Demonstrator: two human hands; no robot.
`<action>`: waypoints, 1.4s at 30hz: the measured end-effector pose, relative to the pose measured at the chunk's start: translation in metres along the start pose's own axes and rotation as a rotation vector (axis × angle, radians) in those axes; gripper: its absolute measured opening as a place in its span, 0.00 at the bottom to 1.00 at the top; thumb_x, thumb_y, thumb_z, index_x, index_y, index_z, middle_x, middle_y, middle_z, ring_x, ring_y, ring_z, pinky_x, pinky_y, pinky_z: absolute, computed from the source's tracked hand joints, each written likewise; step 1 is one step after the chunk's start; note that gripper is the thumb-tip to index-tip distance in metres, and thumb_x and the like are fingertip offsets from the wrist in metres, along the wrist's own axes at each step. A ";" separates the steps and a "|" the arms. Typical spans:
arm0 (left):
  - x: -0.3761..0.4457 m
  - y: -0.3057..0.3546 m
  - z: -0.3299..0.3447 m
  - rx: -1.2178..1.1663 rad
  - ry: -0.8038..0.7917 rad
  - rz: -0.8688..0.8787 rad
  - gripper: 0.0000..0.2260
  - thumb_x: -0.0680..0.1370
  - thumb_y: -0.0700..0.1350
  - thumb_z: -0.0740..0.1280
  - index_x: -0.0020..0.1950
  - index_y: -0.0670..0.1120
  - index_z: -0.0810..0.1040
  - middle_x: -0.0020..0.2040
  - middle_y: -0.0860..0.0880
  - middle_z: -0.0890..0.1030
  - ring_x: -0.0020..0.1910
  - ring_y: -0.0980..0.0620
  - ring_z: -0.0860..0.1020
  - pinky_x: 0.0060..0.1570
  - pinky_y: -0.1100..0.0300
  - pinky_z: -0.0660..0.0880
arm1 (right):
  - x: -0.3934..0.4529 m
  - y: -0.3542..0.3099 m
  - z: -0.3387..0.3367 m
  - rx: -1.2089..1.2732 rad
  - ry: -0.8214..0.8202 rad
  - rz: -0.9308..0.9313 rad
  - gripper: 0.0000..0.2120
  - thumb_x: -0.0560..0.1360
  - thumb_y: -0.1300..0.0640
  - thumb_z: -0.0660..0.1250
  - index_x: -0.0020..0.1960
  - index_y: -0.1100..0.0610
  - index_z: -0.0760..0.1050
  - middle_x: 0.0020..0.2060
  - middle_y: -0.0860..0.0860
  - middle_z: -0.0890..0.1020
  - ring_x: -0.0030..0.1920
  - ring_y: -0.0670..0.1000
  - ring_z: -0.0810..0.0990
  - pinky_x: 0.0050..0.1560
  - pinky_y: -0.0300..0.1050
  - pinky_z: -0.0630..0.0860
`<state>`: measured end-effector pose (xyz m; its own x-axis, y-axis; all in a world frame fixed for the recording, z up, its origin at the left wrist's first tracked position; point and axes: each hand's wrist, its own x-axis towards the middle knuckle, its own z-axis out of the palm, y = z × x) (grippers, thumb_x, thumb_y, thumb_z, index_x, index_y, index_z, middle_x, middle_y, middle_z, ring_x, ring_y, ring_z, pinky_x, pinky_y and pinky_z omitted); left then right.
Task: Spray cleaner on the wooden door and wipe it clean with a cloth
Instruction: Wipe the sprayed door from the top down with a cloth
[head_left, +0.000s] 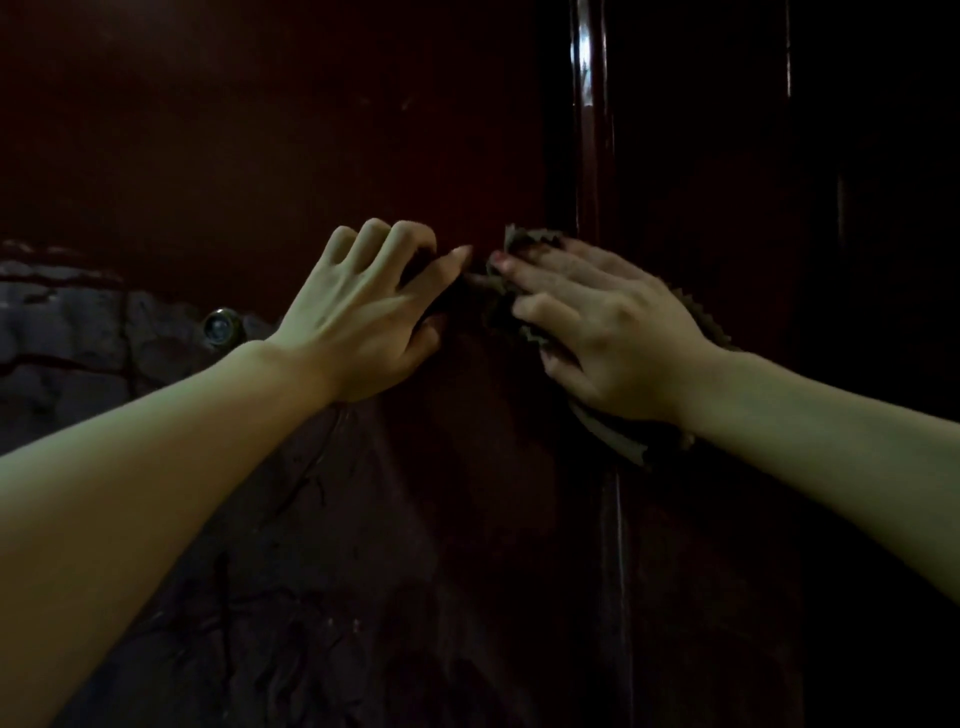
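A dark reddish-brown wooden door (260, 130) is seen at close range in dim light, filling most of the view. Two bare forearms are extended toward it from the lower corners.

The right hand (608, 332) is laid flat on a dark cloth (524, 241), which is pressed against the door surface. The fingers are held straight and slightly spread, and the cloth is covered by the palm rather than gripped. A zigzag-cut edge of the cloth is shown above the fingertips, beside the wrist and below the heel of the hand.

The left hand (369, 317) is placed just beside the right one, the two nearly touching. Its fingers are curled, and its thumb and forefinger are directed toward the near corner of the cloth; whether that corner is pinched or merely touched cannot be told, since the spot is in deep shadow.

A glossy vertical moulding (592, 104) is shown to the right of the hands, with a bright reflection near its top. The cloth is located at the left edge of this moulding.

A small round metal peephole (221, 326) is set in the door to the left of the left wrist. The surface around and below it appears rough and wrinkled.
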<state>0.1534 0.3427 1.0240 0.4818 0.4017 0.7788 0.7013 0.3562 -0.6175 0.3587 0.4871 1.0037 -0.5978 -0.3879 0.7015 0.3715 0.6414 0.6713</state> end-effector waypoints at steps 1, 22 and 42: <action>-0.003 -0.001 0.000 0.002 -0.005 -0.009 0.26 0.75 0.54 0.56 0.71 0.43 0.67 0.59 0.42 0.67 0.52 0.43 0.65 0.47 0.47 0.67 | 0.005 -0.003 0.001 -0.009 0.016 0.039 0.16 0.76 0.52 0.59 0.60 0.59 0.75 0.71 0.57 0.71 0.71 0.59 0.69 0.73 0.55 0.62; -0.063 -0.030 0.004 0.024 -0.039 -0.115 0.30 0.74 0.59 0.59 0.72 0.45 0.67 0.66 0.42 0.67 0.60 0.40 0.65 0.55 0.46 0.64 | 0.007 -0.083 0.040 0.048 0.084 0.064 0.13 0.76 0.57 0.62 0.57 0.60 0.77 0.72 0.59 0.70 0.72 0.60 0.67 0.74 0.58 0.59; -0.108 -0.080 0.008 0.003 -0.032 -0.034 0.42 0.69 0.70 0.64 0.71 0.41 0.68 0.70 0.38 0.67 0.69 0.37 0.65 0.68 0.42 0.60 | 0.047 -0.087 0.044 -0.062 0.058 -0.013 0.16 0.74 0.52 0.61 0.58 0.57 0.77 0.71 0.58 0.70 0.69 0.61 0.71 0.72 0.58 0.62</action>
<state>0.0411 0.2781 0.9885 0.4411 0.4160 0.7952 0.7149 0.3728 -0.5915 0.2675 0.4422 0.9674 -0.5615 -0.4344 0.7043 0.4088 0.5944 0.6925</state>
